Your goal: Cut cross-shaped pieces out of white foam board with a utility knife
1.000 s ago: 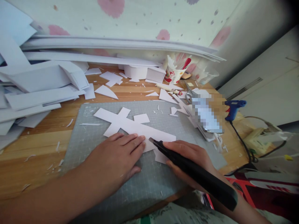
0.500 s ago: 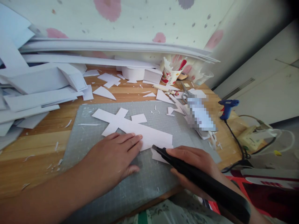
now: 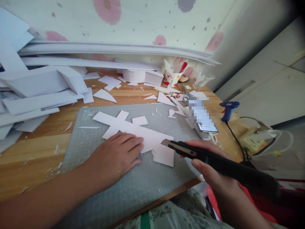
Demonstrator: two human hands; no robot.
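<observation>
A white foam-board cutout (image 3: 152, 135) with several arms lies on the grey cutting mat (image 3: 100, 200). My left hand (image 3: 120, 151) presses flat on it, palm down, fingers stretched out. In my right hand (image 3: 212, 165) is a black utility knife (image 3: 214, 162), fingers wrapped round its handle. Its bare blade points left, over the right end of the cutout; whether it touches the board I cannot tell. Just below that end lies a smaller white offcut (image 3: 164, 157). Another small white piece (image 3: 140, 121) rests by the cutout's upper edge.
White board pieces (image 3: 35, 82) pile up at the left, with long sheets (image 3: 114, 47) along the back. A paper cup (image 3: 172, 78), scissors (image 3: 187, 95), a phone (image 3: 202, 117) and a blue glue gun (image 3: 228, 109) stand or lie at the right. Scraps litter the wooden table (image 3: 45, 136).
The knife has lifted from the cutout's lower edge and moved up and right with my right hand, turning flatter. More of the offcut shows. My left hand stays on the board.
</observation>
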